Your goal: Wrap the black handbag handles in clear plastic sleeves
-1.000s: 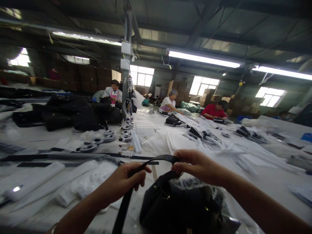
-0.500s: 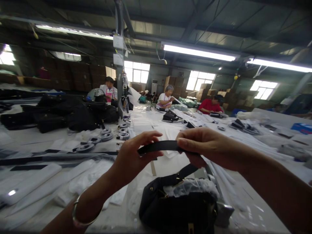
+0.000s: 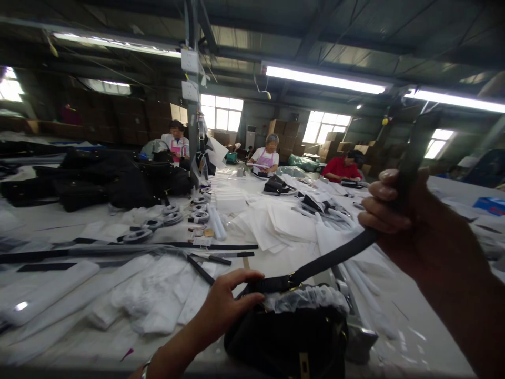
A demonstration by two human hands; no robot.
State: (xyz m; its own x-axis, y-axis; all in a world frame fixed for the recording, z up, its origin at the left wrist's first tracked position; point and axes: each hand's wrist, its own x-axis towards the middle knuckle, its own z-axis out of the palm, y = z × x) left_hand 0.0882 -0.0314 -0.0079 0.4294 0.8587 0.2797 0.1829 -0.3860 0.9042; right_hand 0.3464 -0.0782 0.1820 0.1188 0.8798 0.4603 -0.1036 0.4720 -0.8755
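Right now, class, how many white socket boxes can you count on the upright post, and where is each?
2. The upper socket box is high on the post; the lower one is just beneath it. Any on the far side would be hidden.

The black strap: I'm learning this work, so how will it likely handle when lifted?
The black strap probably bends without going limp: it curves below the right hand yet stands up above it. It may tug the black bag, since it appears joined near the bag's top.
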